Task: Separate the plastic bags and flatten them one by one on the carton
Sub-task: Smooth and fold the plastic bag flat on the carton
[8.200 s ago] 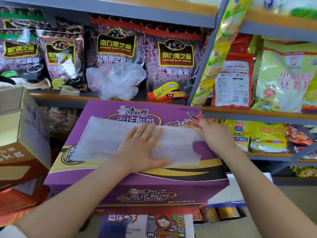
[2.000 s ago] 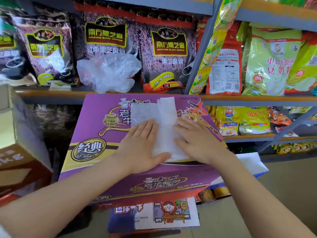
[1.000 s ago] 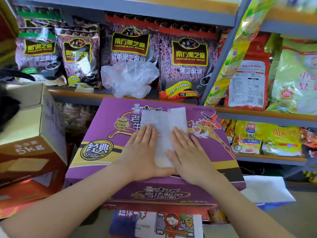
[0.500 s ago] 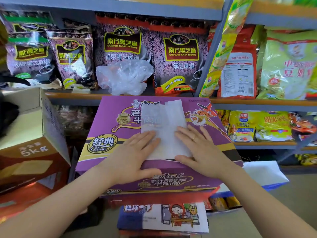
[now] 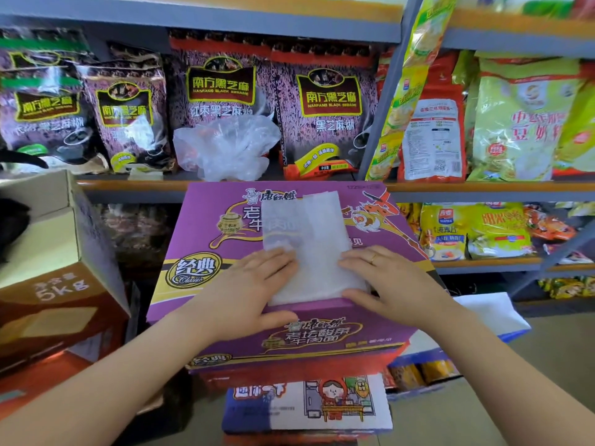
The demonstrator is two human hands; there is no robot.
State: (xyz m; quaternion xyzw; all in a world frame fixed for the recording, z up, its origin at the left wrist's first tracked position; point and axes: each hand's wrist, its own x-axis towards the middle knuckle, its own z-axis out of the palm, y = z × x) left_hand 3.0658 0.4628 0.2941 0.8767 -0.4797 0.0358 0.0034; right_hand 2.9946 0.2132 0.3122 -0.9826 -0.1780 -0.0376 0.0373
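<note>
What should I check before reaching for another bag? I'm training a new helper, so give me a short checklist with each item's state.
1. Folded plastic bag lies flat on the purple carton: ok.
2. Left hand and right hand press its near corners with flat fingers: ok.
3. Bag's near edge reaches the carton's front edge; could slip when released: cannot tell.
4. Crumpled bags wait on the shelf behind the carton: ok.
5. How many bags remain in that bundle: cannot tell.

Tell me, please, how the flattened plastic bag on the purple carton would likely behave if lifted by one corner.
The plastic bag looks thin and translucent, so it would probably droop limply. Both hands, left hand and right hand, press its edges, suggesting it shifts easily. It likely slides on the glossy carton.
</note>
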